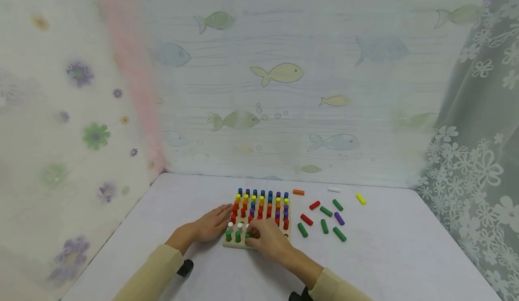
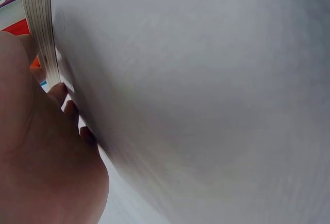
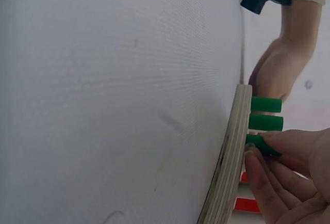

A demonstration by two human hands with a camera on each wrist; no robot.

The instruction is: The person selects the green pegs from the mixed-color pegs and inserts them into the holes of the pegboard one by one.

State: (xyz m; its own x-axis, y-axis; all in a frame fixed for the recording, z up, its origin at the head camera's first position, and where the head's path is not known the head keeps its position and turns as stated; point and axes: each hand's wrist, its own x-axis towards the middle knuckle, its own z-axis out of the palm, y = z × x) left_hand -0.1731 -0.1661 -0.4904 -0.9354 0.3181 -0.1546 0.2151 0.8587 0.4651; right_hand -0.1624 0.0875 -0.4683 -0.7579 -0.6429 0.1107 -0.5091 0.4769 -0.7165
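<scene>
A wooden pegboard [image 1: 234, 245] lies on the table, with rows of coloured pegs standing in it. Between thumb and fingertips my right hand [image 1: 270, 241] pinches a green peg [image 3: 262, 144] at the front row. That peg's lower end is at the board face, and it leans slightly in the right wrist view. Two more green pegs [image 3: 266, 122] stand upright to its left, with white pegs [image 1: 230, 225] behind them. My left hand [image 1: 210, 225] rests along the board's left side, fingers extended against its layered edge [image 2: 41, 28]. Part of the board is hidden under my right hand.
Right of the board, loose pegs lie scattered on the white tabletop [image 1: 389, 256]: several green pegs [image 1: 339, 234], red pegs [image 1: 306, 220], a purple peg [image 1: 339, 218] and a yellow peg [image 1: 361, 198]. An orange peg [image 1: 298, 192] and a white peg [image 1: 334, 189] lie farther back.
</scene>
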